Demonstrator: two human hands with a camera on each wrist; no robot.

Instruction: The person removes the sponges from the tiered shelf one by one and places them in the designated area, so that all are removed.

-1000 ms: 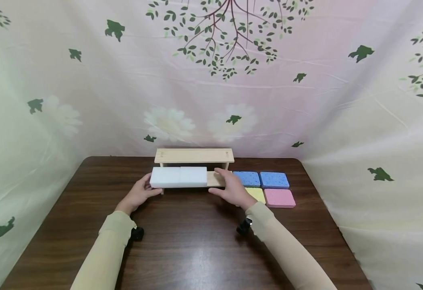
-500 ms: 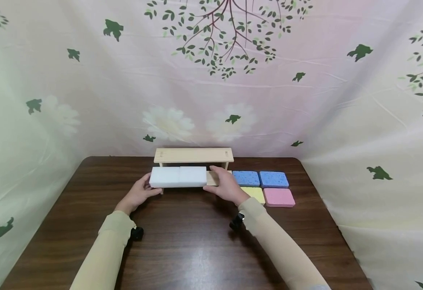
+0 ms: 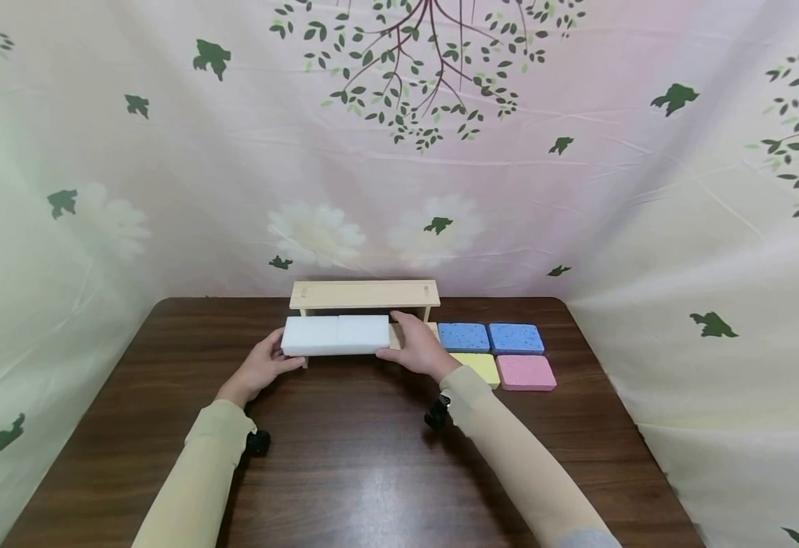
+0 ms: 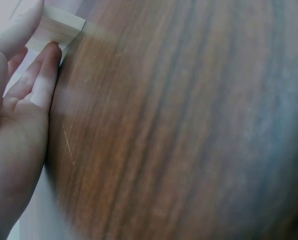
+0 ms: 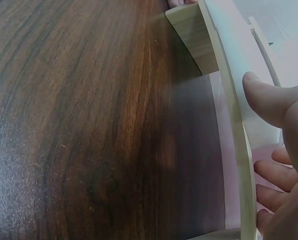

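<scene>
Two white foam sponges, the left one (image 3: 309, 336) and the right one (image 3: 363, 335), lie end to end on the lower board (image 3: 395, 338) of a small wooden rack. My left hand (image 3: 260, 369) touches the left sponge's outer end, its fingers fairly straight and its thumb along the front. At the opposite end, my right hand (image 3: 421, 346) holds the right sponge, thumb at the front and a finger at the back corner. The thumb of that hand (image 5: 283, 150) lies against white foam in the right wrist view; its other fingers are relaxed by the board's edge.
The rack's upper board (image 3: 365, 293) stands behind the sponges. Right of the rack lie two blue sponges (image 3: 464, 337) (image 3: 516, 339), a yellow sponge (image 3: 478, 369) partly behind my right wrist, and a pink sponge (image 3: 526, 373). A patterned cloth (image 3: 345, 167) hangs behind the dark wooden table (image 3: 345, 472).
My right hand has moved left along the lower board and reached the right white sponge's end. My left hand and both white sponges stay about where they were.
</scene>
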